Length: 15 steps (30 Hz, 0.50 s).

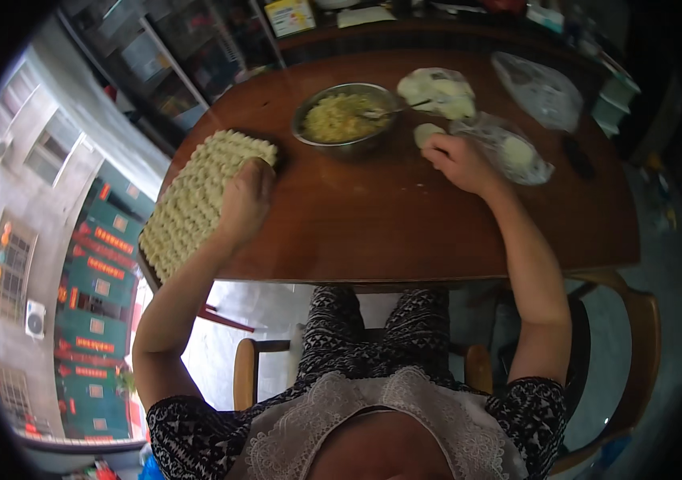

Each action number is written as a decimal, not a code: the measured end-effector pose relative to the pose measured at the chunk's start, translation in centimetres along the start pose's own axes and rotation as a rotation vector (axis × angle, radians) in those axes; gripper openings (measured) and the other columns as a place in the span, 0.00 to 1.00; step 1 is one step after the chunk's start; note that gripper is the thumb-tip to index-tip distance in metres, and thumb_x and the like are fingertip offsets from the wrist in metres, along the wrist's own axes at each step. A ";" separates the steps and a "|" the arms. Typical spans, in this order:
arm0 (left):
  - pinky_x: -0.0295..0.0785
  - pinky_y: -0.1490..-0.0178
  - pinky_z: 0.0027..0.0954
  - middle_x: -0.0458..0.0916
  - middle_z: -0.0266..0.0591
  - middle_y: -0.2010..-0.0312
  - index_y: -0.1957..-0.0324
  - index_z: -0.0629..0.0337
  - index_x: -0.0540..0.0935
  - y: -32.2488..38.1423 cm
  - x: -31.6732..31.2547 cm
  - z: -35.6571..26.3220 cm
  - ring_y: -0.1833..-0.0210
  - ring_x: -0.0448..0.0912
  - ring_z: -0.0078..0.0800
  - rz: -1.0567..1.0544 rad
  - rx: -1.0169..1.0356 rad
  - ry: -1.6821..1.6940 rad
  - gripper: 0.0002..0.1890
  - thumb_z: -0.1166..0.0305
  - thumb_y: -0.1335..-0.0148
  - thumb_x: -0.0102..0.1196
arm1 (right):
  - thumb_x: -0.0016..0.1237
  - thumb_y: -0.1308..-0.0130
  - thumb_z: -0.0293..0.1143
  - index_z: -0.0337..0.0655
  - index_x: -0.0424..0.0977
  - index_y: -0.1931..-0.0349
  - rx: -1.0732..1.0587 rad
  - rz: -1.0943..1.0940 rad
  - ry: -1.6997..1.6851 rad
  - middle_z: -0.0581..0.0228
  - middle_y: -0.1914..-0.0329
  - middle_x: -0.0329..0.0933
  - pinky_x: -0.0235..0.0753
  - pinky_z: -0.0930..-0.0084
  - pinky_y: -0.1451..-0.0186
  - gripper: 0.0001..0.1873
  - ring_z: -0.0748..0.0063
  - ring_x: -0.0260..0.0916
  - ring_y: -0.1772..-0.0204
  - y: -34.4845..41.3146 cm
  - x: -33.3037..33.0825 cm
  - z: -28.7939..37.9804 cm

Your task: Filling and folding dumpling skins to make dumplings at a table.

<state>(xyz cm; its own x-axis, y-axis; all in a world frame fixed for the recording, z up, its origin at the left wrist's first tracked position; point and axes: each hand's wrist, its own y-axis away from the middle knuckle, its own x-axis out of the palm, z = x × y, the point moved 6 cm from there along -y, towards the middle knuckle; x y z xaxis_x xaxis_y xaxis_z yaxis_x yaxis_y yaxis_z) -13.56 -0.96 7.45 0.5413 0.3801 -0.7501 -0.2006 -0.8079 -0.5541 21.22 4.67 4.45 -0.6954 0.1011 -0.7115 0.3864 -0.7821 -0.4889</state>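
Observation:
Rows of small pale dumplings (188,198) cover a tray at the left side of the brown wooden table (365,234). Over the tray's right edge is my left hand (249,195), its fingers bent down at the dumplings; whether it holds one is hidden. My right hand (458,159) pinches the edge of a round dough wrapper (426,135). Between the hands, farther back, stands a metal bowl (344,144) of yellowish chopped filling (341,117) with a utensil resting in it. More pale wrappers (437,90) lie in a pile right of the bowl.
A clear plastic bag with pale dough (518,151) lies beside my right hand, and another clear bag (542,90) is farther back. A dark object (578,156) rests near the table's right side. Wooden chair arms (246,372) flank my lap. A shelf stands behind the table.

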 end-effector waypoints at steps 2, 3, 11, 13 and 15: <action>0.71 0.56 0.52 0.78 0.59 0.64 0.61 0.66 0.74 0.1 3.0 -3.3 0.59 0.77 0.60 0.066 0.128 0.053 0.03 0.78 0.36 0.48 | 0.50 0.32 0.36 0.40 0.77 0.64 0.022 -0.008 -0.014 0.53 0.71 0.80 0.74 0.61 0.61 0.09 0.50 0.78 0.65 0.0 -0.5 0.1; 0.70 0.55 0.52 0.77 0.59 0.61 0.59 0.67 0.73 0.4 4.3 -4.5 0.57 0.76 0.60 0.092 0.214 0.077 0.05 0.78 0.36 0.49 | 0.50 0.32 0.36 0.39 0.77 0.64 0.023 -0.010 -0.032 0.53 0.70 0.80 0.74 0.61 0.61 0.09 0.50 0.78 0.65 -0.1 -0.6 0.2; 0.48 0.22 0.48 0.52 0.70 0.29 0.30 0.78 0.50 2.6 13.4 -10.6 0.25 0.50 0.62 0.513 0.302 -0.072 0.41 0.55 0.30 0.51 | 0.49 0.30 0.30 0.33 0.74 0.64 -0.058 -0.269 -0.199 0.59 0.76 0.75 0.72 0.71 0.65 0.08 0.70 0.72 0.71 -0.2 -2.7 -1.6; 0.45 0.22 0.48 0.51 0.72 0.29 0.29 0.80 0.47 2.2 14.7 -11.6 0.24 0.48 0.62 0.486 0.384 -0.174 0.44 0.49 0.29 0.46 | 0.49 0.30 0.30 0.33 0.74 0.63 -0.079 -0.349 -0.195 0.59 0.76 0.75 0.72 0.71 0.64 0.08 0.71 0.72 0.71 -0.3 -3.5 -1.9; 0.43 0.22 0.49 0.50 0.73 0.29 0.29 0.81 0.45 0.9 16.3 -12.4 0.24 0.48 0.62 0.483 0.395 -0.164 0.47 0.46 0.29 0.45 | 0.49 0.30 0.30 0.33 0.73 0.63 -0.080 -0.397 -0.182 0.59 0.76 0.75 0.72 0.72 0.65 0.08 0.71 0.72 0.71 0.0 -4.0 -2.4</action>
<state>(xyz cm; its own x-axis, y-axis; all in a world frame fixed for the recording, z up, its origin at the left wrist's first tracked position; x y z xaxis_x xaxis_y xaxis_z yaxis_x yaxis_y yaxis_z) 5.25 -1.08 -0.83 0.1890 0.1047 -0.9764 -0.6927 -0.6905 -0.2081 25.47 5.68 6.10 -0.8919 0.2688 -0.3637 0.1084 -0.6538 -0.7489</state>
